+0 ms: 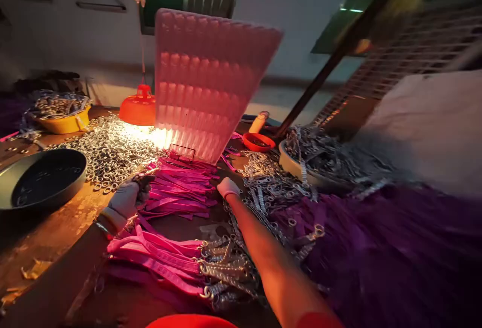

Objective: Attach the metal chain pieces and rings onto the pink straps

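My left hand (126,198), in a pale covering, is at the left ends of a row of bright pink straps (181,187); its fingers are lost in shadow and blur. Across the row, by the straps' right ends, my right hand (228,186) is closed in a white covering, and what it may hold is hidden. Nearer to me lies a bunch of pink straps (158,257) with metal rings and twisted silvery chains (226,272) on their right ends. Loose metal rings (109,154) are heaped beyond my left hand.
A red lamp (137,107) hangs low beside a tilted translucent ribbed panel (203,82). At left are a dark round pan (77,187) and a yellow basin (68,124). Right of my arm lie a chain-filled basin (291,167), a small red bowl (259,142) and purple straps (357,237).
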`<state>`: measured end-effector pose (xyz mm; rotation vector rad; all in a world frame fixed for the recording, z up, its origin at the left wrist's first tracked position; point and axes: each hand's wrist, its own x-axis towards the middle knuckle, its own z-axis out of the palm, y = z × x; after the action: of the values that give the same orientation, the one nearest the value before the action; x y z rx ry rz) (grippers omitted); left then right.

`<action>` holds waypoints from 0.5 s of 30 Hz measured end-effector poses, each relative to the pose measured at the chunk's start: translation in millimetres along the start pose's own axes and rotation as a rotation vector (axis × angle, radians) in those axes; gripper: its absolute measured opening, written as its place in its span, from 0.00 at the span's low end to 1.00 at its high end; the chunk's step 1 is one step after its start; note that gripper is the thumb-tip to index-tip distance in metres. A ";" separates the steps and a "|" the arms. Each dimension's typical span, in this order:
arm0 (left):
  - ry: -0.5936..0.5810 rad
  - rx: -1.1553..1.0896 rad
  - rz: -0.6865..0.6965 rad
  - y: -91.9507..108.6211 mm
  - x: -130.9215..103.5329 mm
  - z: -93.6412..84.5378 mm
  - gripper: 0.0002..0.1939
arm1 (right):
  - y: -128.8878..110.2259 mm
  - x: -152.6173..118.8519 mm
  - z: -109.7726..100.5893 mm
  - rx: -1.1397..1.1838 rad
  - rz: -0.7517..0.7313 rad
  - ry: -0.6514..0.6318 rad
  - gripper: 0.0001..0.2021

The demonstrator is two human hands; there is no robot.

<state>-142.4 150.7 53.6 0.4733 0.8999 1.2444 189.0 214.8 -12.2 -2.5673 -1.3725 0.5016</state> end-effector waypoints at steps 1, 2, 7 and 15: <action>-0.022 0.045 -0.005 -4.8 -8.8 3.3 0.15 | 3.8 5.8 2.7 -0.016 0.003 -0.016 0.20; -0.053 0.106 -0.010 -9.3 -18.2 6.3 0.15 | 7.3 10.5 5.4 -0.028 0.003 -0.030 0.20; -0.125 0.423 -0.034 -28.6 -64.0 10.7 0.16 | 18.2 18.9 21.1 -0.004 -0.056 -0.093 0.18; -0.137 0.453 -0.034 -60.7 -97.3 5.8 0.15 | 36.5 -8.6 10.0 0.344 -0.329 0.017 0.13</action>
<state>-106.4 42.1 43.3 0.8876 1.0697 0.9603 208.8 187.4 -31.3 -2.0242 -1.5118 0.5945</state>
